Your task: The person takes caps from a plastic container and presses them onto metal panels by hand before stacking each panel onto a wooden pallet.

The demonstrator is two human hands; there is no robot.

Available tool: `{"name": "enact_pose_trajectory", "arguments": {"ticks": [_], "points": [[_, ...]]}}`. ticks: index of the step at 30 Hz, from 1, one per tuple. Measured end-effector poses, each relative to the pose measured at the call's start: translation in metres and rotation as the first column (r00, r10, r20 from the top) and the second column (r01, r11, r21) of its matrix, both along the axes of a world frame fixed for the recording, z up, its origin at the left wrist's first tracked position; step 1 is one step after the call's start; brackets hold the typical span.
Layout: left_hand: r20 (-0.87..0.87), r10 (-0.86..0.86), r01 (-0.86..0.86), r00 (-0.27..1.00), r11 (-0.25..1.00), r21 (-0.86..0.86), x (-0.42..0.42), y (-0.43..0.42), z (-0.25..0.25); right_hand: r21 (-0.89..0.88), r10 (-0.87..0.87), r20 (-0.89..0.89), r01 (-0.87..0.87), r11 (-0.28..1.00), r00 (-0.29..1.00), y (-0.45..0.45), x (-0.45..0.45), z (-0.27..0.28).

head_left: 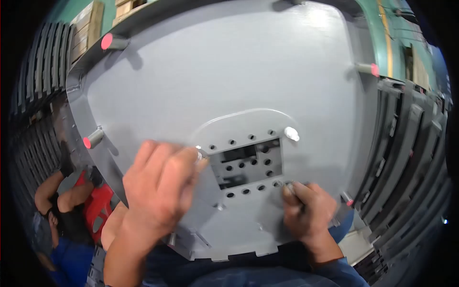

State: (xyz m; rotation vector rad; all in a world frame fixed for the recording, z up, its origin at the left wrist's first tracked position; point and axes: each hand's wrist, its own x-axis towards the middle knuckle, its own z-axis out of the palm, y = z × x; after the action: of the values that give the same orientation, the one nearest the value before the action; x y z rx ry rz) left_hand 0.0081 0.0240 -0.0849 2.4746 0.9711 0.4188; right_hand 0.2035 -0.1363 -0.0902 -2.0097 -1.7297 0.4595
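Note:
A large grey metal panel (229,86) with raised edges fills most of the view. Near its lower middle is a rectangular cutout (244,162) with rows of round holes above and below it. My left hand (160,184) is closed in a pinch at the cutout's upper left corner, on a small pale thing too blurred to name. Beside the lower right corner, my right hand (308,205) pinches a small shiny piece that I cannot make out. A white-covered stud (291,134) stands out at the upper right corner.
Pink-capped posts (114,42) rise along the panel's edges. Stacked grey metal parts (406,158) stand on the right, and more are on the left. At lower left a person (71,229) sits near a red plastic chair (98,208). Wooden crates (87,29) are behind.

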Motion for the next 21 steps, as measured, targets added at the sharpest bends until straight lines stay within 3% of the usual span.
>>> {"name": "enact_pose_trajectory", "arguments": {"ticks": [3,5,7,10,12,13,15,16,18,19,21], "points": [[-0.046,-0.04,0.04,0.998,0.999,0.001,-0.001,0.0,0.004,0.146,-0.03,0.032,0.025,0.989,0.999,0.002,-0.003,-0.009],[-0.11,0.019,-0.02,0.994,1.0,-0.006,0.004,-0.005,0.009,0.146,-0.053,0.125,0.034,0.989,0.991,0.002,-0.008,-0.001],[-0.048,0.016,-0.016,0.999,1.0,0.005,0.007,-0.011,0.011,0.231,-0.098,0.15,0.062,0.971,0.984,-0.005,-0.012,-0.007],[-0.017,0.051,-0.05,0.999,0.998,0.042,0.008,-0.014,0.01,0.228,-0.164,0.211,0.114,0.967,0.964,-0.005,-0.018,-0.007],[0.013,0.05,-0.05,0.999,0.996,0.067,0.002,-0.019,0.009,0.131,-0.174,0.175,0.152,0.98,0.969,-0.006,-0.021,-0.003],[0.035,0.069,-0.07,0.997,0.997,0.017,-0.001,-0.021,0.009,0.158,-0.206,0.19,0.177,0.972,0.96,-0.007,-0.025,0.008],[0.046,0.175,-0.17,0.984,0.981,-0.099,-0.007,-0.022,0.0,-0.098,-0.134,0.275,0.167,0.981,0.952,-0.015,-0.024,0.035],[0.081,0.145,-0.138,0.986,0.987,-0.082,-0.012,-0.026,0.003,-0.07,-0.168,0.302,0.197,0.978,0.939,-0.027,-0.023,0.053],[0.057,0.294,-0.278,0.954,0.94,-0.196,-0.025,-0.041,0.012,-0.038,-0.132,0.228,0.144,0.989,0.965,-0.057,-0.025,0.095],[0.091,0.279,-0.26,0.956,0.948,-0.183,-0.031,-0.048,0.016,-0.047,-0.143,0.197,0.156,0.987,0.97,-0.078,-0.024,0.119],[0.154,0.336,-0.306,0.929,0.933,-0.187,-0.043,-0.06,0.024,0.081,-0.22,0.125,0.211,0.974,0.967,-0.136,-0.016,0.161]]}}
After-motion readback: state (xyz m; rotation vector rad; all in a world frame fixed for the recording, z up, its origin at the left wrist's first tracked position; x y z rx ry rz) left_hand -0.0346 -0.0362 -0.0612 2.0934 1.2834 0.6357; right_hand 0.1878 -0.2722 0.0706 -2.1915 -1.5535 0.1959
